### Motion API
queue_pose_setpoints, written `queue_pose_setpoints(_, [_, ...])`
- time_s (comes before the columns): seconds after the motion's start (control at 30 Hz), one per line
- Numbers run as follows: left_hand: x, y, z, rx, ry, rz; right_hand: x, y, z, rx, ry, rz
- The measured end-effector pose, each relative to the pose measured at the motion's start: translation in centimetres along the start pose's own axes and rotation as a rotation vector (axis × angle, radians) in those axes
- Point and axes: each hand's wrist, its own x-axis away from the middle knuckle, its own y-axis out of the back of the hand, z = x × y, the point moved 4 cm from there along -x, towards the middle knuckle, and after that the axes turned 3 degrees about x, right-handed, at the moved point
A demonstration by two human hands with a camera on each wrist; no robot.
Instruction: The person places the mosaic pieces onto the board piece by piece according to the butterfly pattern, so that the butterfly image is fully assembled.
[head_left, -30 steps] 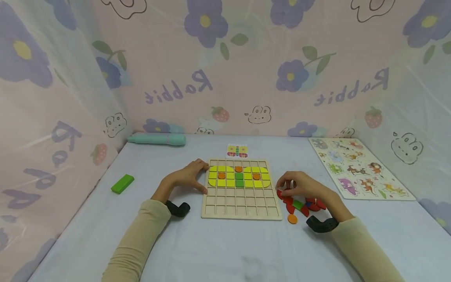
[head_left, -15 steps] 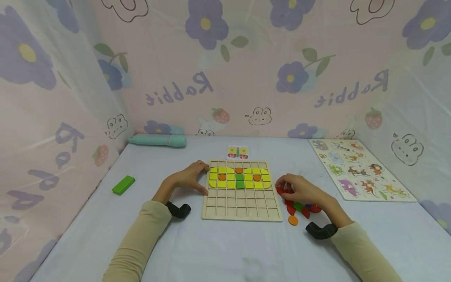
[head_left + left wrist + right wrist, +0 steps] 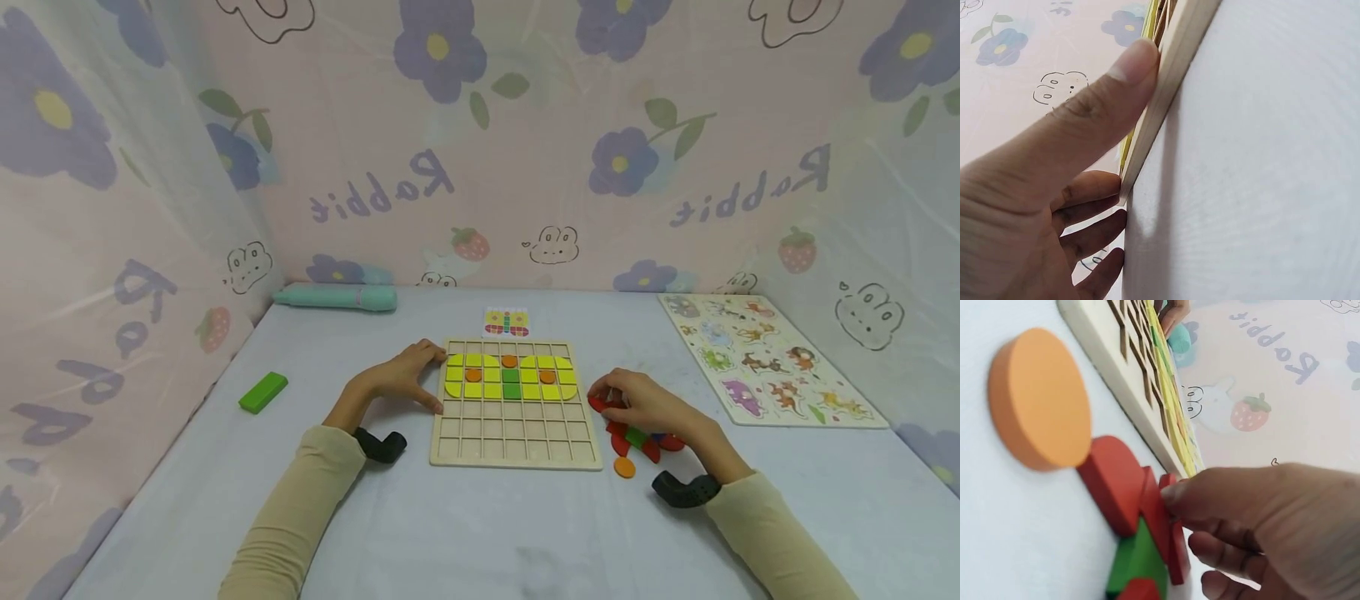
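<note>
A wooden grid board lies in the middle of the table, with yellow, green and orange tiles in its far rows. My left hand rests at the board's left side; in the left wrist view its thumb presses on the edge and the fingers spread along it. Right of the board, my right hand pinches a red tile at the pile, thumb tip on it, the forefinger mostly hidden. Beneath and beside that hand are more red tiles, a green tile and a round orange tile.
A small pattern card lies behind the board. An animal picture board stretches along the right side. On the left are a green block and, at the back, a teal pen-shaped object. A patterned cloth rises behind.
My right hand has shifted slightly among the red tiles, and the red one at its fingertips lies at a different angle. The left hand stays at the board's edge.
</note>
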Motion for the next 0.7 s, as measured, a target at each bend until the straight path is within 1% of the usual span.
queue_pose_setpoints(0.13, [0.06,0.08,-0.07,-0.003,-0.001,0.002,0.18,0.16,0.08,-0.020,0.016,0.008])
queue_pose_setpoints(0.23, [0.12,0.14,-0.11,-0.002,-0.002,0.000,0.13,0.13,0.14,-0.015,0.031,0.009])
queue_pose_setpoints(0.47, [0.02,0.06,-0.05,-0.001,-0.002,-0.001,-0.21,0.00,0.15,0.030,-0.028,-0.019])
queue_pose_setpoints(0.7, [0.10,0.00,-0.06,-0.006,-0.005,0.000,-0.11,-0.02,0.03,0.009,0.052,-0.012])
